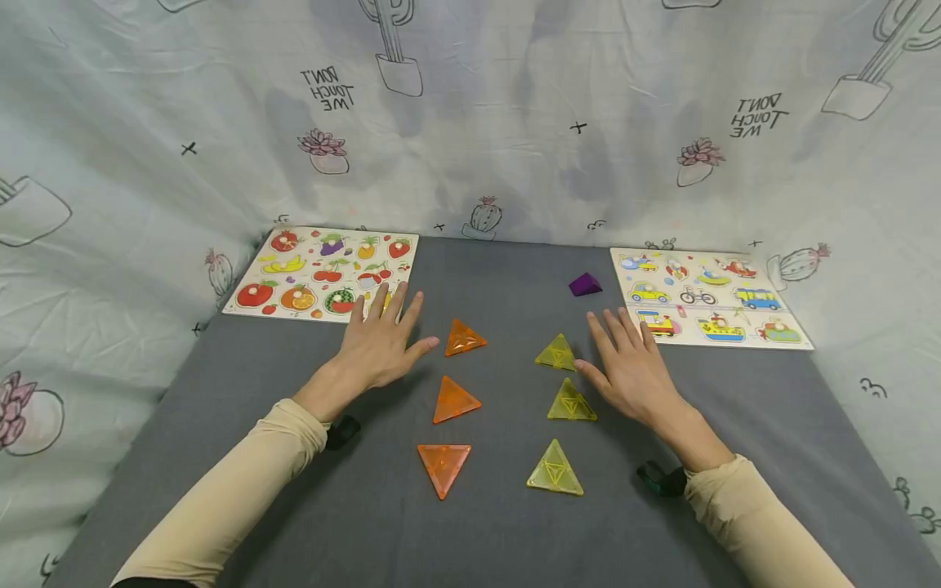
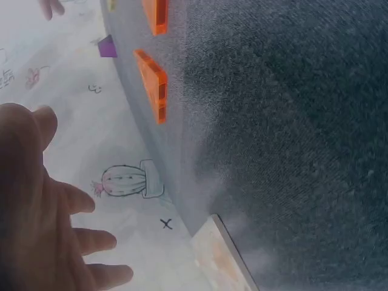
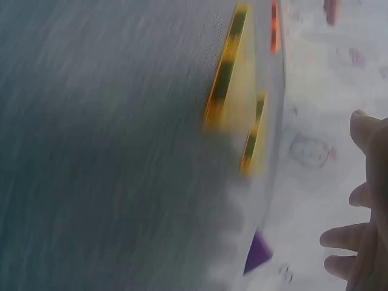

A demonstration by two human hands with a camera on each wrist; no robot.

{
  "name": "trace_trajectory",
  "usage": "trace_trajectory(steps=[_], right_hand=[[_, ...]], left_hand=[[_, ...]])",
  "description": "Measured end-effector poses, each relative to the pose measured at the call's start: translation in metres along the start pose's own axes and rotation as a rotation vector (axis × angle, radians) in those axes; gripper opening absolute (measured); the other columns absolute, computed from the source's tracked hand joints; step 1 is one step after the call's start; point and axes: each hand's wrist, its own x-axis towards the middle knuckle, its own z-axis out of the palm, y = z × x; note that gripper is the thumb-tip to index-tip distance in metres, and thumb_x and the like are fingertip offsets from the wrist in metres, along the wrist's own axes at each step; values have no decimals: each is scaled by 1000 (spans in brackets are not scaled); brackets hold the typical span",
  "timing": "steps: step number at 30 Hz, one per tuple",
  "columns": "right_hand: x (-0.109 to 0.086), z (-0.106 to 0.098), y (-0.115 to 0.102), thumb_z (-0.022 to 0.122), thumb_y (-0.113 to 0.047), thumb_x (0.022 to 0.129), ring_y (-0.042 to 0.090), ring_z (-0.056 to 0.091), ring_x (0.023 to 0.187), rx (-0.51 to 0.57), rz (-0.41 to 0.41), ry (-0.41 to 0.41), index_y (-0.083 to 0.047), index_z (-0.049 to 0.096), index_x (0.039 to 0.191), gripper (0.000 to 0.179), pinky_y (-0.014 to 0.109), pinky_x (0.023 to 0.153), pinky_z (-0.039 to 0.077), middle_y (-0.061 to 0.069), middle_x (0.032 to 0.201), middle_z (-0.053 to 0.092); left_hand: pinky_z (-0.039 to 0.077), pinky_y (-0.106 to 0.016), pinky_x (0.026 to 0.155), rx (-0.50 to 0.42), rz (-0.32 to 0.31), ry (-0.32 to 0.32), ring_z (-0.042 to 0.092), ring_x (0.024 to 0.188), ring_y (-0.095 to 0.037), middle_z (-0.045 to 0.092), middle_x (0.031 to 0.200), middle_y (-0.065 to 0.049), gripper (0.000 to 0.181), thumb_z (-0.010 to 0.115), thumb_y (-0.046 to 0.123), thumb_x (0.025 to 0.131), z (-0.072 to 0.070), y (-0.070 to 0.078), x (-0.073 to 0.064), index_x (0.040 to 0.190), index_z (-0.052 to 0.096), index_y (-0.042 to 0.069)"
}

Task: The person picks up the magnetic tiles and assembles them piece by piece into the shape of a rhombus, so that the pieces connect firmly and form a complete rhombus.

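My left hand (image 1: 376,347), its fingers straight and spread, hovers over the grey table left of a column of orange translucent triangles (image 1: 456,400). It holds nothing; its fingertips overlap the near edge of the fruit puzzle board (image 1: 297,298) in the head view. On the other side, my right hand (image 1: 628,367) also has spread, straight fingers and nothing in it. Beside its thumb are yellow-green translucent triangles (image 1: 571,402) in a column. Beyond that hand lies a small purple block (image 1: 585,284). In the right wrist view the yellow triangles (image 3: 227,66) appear blurred.
A vehicle puzzle board (image 1: 716,298) lies at the back right, near the right fingertips. A white printed cloth (image 1: 507,122) hangs behind the grey table (image 1: 507,539) and along its sides. Dark wrist bands (image 1: 662,478) sit on both wrists.
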Motion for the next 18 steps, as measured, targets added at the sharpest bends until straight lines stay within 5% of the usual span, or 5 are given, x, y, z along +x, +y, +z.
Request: trace_trajectory(steps=[4, 7, 10, 14, 18], right_hand=[[7, 4, -18, 61, -38, 95, 43, 35, 142, -10, -130, 107, -3, 38, 149, 68, 61, 115, 26, 24, 147, 46], [15, 7, -35, 70, -29, 90, 39, 52, 129, -20, -276, 236, -2, 54, 137, 57, 56, 108, 40, 21, 131, 60], [23, 8, -52, 74, -20, 86, 35, 60, 118, -8, -414, 292, -3, 63, 126, 44, 52, 98, 48, 16, 121, 66], [30, 7, -73, 73, -17, 87, 31, 59, 119, -4, -574, 188, -7, 65, 124, 40, 47, 98, 50, 14, 125, 64], [34, 5, -92, 69, -22, 91, 30, 54, 129, -75, -684, 10, -11, 62, 130, 41, 45, 103, 48, 11, 137, 58]], left_hand=[[32, -60, 111, -10, 42, 41, 32, 144, -41, 28, 160, -18, 71, 38, 54, 101, 0, 2, 2, 157, 22, 12], [49, -53, 95, -51, 105, 87, 55, 124, -39, 50, 145, -19, 63, 48, 42, 101, 0, 3, 5, 152, 34, 7], [54, -49, 85, -120, 162, 94, 63, 113, -35, 59, 134, -19, 54, 56, 30, 99, 1, 5, 9, 146, 45, 5], [53, -48, 91, -165, 250, 61, 61, 117, -34, 59, 135, -18, 47, 60, 22, 98, 3, 11, 17, 140, 52, 4], [47, -50, 102, -169, 404, -21, 53, 129, -36, 50, 144, -18, 43, 55, 16, 100, 8, 18, 22, 141, 51, 4]])
